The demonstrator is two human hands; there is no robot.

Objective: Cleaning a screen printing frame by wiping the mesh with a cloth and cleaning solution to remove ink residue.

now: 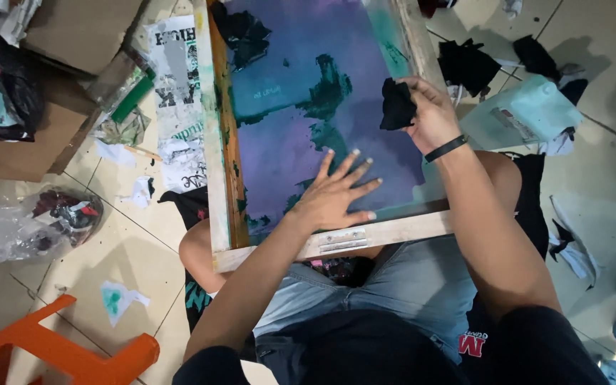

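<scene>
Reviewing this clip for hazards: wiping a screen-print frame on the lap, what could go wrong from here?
1. The left hand presses flat on the mesh; hard pressure might stretch or tear it.
2. The wooden frame rests on the knees and could tip or slide.
3. The black rag in the right hand may smear the green ink onto skin and jeans.

A single head-worn camera looks steeply down from close range over the seated person's lap, taking in a wooden printing frame [308, 128] and the littered tile floor [593, 178] around it.
</scene>
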